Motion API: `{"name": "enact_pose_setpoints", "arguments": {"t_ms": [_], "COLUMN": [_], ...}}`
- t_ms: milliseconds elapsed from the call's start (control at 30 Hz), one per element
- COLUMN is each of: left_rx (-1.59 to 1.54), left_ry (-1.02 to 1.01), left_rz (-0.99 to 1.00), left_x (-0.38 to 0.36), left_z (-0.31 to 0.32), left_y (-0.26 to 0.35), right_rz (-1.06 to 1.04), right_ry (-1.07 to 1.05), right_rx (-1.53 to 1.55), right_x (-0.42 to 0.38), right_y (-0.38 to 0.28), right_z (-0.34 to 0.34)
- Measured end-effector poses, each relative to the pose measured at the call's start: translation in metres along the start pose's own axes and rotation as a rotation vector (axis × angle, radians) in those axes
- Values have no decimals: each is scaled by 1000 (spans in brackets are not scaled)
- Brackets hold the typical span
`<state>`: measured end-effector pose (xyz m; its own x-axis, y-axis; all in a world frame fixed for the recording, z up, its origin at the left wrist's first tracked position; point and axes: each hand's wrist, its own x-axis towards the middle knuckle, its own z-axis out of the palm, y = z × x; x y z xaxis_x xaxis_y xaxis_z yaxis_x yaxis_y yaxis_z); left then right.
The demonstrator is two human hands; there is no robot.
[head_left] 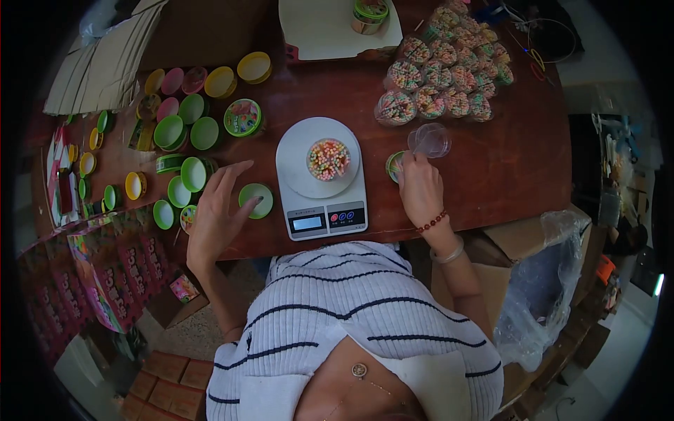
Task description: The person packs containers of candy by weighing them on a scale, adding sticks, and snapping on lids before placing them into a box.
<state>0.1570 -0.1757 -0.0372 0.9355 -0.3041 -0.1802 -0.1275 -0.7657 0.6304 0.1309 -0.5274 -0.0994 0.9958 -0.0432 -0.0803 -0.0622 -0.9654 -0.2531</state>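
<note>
A white kitchen scale [286,168] stands at the front of the table, bearing a clear cup of small multicoloured sticks [328,160]. To its left, my left hand [216,214] is open, fingers spread, beside a green round tub or lid [261,205]. Right of the scale, my right hand [421,184] has its fingers drawn together in a pinch. Its fingertips are between a green-rimmed round piece [391,167] and a clear plastic cup or lid [434,140]. Which of these the fingers grip is hidden.
Green, yellow and pink round tubs [204,133] spread over the left side. Several filled clear cups [430,102] cluster at the back right. A labelled tub [368,17] stands on a white tray [330,35]. An open carton with plastic [540,281] adjoins the table at right.
</note>
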Motion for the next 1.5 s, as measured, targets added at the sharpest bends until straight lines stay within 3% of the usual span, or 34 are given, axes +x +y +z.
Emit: {"name": "enact_pose_setpoints", "arguments": {"t_ms": [333,433,567,600,667,733,767,867,967,1100,1333,1500], "left_rx": [-111,-125,-172,-174,-222,-330,-439,-507,-453,-483,-426,-359], "left_ry": [53,62,58,64,136,118,94,107,185,190,200,232], "left_rz": [4,-13,-14,-17,200,243,288,457,471,435,468,472], "left_x": [-18,-21,-22,-20,-8,10,19,47,63,70,66,63], "left_z": [4,-2,-9,-5,3,12,18,38,51,58,63,56], "left_y": [-21,-18,-6,-4,2,27,40,68,71,63,56,62], "right_rz": [-245,-297,-249,-171,-96,17,14,-25,-124,-102,-150,-217], "right_ry": [-207,-181,-169,-158,-146,-130,-131,-147,-68,29,145,320], "right_rx": [65,97,189,327,465,815,816,1220,1110,1031,993,786], "right_x": [31,31,23,19,13,8,8,13,22,24,12,5], "right_y": [27,27,22,18,8,-10,-20,-56,-65,-59,-65,-75], "right_z": [-3,-6,-26,-37,-55,-64,-63,-57,-35,-9,-8,-14]}}
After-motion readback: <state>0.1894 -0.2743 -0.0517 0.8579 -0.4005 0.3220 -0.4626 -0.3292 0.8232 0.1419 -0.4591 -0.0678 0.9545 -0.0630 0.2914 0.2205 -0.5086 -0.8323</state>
